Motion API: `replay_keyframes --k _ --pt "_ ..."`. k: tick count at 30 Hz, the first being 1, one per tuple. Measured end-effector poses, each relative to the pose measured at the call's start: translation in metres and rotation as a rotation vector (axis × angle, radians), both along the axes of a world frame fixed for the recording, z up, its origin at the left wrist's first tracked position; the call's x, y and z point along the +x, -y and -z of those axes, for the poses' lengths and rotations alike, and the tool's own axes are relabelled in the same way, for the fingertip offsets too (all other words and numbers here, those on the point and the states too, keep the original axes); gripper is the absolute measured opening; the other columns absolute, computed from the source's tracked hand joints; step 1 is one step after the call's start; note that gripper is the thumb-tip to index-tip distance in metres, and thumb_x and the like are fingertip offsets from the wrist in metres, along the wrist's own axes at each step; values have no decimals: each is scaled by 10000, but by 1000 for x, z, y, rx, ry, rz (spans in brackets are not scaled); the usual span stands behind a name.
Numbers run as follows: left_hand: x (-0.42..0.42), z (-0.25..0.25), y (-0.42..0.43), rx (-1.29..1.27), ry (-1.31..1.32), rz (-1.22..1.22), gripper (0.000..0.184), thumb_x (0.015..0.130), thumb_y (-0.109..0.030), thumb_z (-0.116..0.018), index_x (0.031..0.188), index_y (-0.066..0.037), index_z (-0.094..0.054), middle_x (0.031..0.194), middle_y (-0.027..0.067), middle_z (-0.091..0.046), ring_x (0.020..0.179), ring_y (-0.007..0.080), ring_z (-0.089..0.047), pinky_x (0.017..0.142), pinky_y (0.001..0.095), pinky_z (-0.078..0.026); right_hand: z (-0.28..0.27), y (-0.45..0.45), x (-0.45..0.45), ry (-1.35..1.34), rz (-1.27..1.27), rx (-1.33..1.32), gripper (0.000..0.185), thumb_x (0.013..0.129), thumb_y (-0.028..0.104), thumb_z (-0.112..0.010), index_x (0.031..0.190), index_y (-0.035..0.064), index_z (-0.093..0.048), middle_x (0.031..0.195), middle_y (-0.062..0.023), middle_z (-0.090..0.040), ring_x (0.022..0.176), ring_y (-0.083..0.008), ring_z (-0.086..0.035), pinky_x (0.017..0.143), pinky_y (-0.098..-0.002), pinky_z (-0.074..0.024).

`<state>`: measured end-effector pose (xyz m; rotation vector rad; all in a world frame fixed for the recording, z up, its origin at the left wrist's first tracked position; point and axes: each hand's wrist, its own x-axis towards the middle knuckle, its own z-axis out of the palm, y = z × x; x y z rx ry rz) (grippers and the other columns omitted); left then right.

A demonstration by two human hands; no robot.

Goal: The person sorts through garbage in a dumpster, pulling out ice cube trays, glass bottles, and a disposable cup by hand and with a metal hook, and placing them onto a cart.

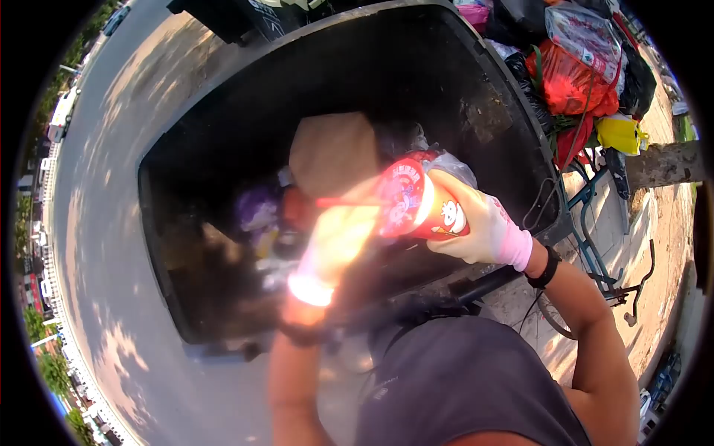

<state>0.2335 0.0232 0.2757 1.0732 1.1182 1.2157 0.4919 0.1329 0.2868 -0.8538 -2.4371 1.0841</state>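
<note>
My right hand [476, 223], in a pale work glove with a pink cuff, is wrapped around a red paper cup [449, 217] with a cartoon face on its side. The cup lies tilted, its printed lid [402, 195] facing left. A red straw [349, 201] sticks out from the lid towards my left hand [336, 241]. That gloved hand is right at the straw, but glare and blur smear its fingers, so its grip is unclear. Both hands are over a large dark bin [245, 97]. Inside, a brown paper bag [335, 151] lies just beyond my hands.
A purple wrapper [257, 209] and other litter lie in the bin. Piled rubbish bags, including a red bag [569, 78] and a yellow bag [621, 135], stand at the right. Below them is a blue bicycle frame [587, 197]. The road [104, 245] runs along the left.
</note>
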Motion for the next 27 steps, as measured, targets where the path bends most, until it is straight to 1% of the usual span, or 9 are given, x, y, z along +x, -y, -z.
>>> replay_keyframes --k 3,5,9,12,14,19,22,24,27 --pt "-4 4 17 -59 114 -71 768 1025 -253 -713 1648 22 -358 1525 130 -573 1380 225 -559 1171 380 -444 -1 9 -9 -17 14 -59 858 784 215 -889 1523 -12 -514 1344 -243 -696 1210 -366 -720 1018 -407 -576" --pt "-3 -6 23 -4 -6 -18 760 953 -432 -799 1542 -34 -529 1503 166 -581 1404 267 -545 1071 376 -529 0 17 -11 31 22 -175 826 798 161 -852 1528 -23 -512 1308 -227 -714 1188 -291 -735 1008 -378 -572" --pt "10 3 24 139 -271 -131 494 923 -362 -836 1258 -22 -711 1296 155 -673 1230 301 -633 1063 423 -510 -4 29 -6 99 -17 -412 708 828 113 -754 1475 -62 -525 1255 -142 -702 1028 -147 -682 955 -316 -554" --pt "27 27 18 500 -351 -392 401 880 -390 -858 978 -22 -733 1066 131 -683 1021 311 -635 889 432 -529 -20 31 7 118 -4 -852 753 854 315 -826 1447 -38 -524 1198 -101 -684 939 -151 -675 854 -303 -566" --pt "28 11 17 443 -263 -342 405 835 -378 -879 864 -17 -699 1008 138 -667 946 312 -616 820 428 -500 -24 41 12 -10 10 -996 955 797 558 -889 1444 -31 -507 1139 -114 -680 875 -194 -699 759 -310 -581" --pt "52 10 17 418 -206 -471 396 799 -335 -884 690 -47 -635 915 83 -642 926 278 -606 840 408 -478 -13 45 31 -171 60 -1394 990 760 486 -927 1507 10 -484 1278 -147 -684 1103 -293 -718 802 -405 -640" --pt "47 7 15 554 -282 -545 510 815 -498 -808 629 -70 -602 798 97 -637 873 294 -602 761 411 -459 5 43 39 -242 100 -1454 986 765 519 -892 1510 11 -494 1320 -152 -676 1186 -317 -684 795 -398 -633" --pt "45 4 15 579 -283 -541 532 812 -527 -793 607 -78 -596 744 87 -632 865 296 -603 741 418 -455 6 48 43 -237 156 -1410 960 777 583 -852 1476 10 -528 1285 -152 -690 1120 -314 -702 771 -392 -623" --pt "30 -12 21 599 -296 -445 531 825 -527 -757 610 -60 -623 686 78 -649 762 306 -606 730 434 -461 10 43 48 -245 -27 -1447 900 828 709 -756 1367 4 -604 1151 -200 -714 764 -317 -701 598 -375 -563"
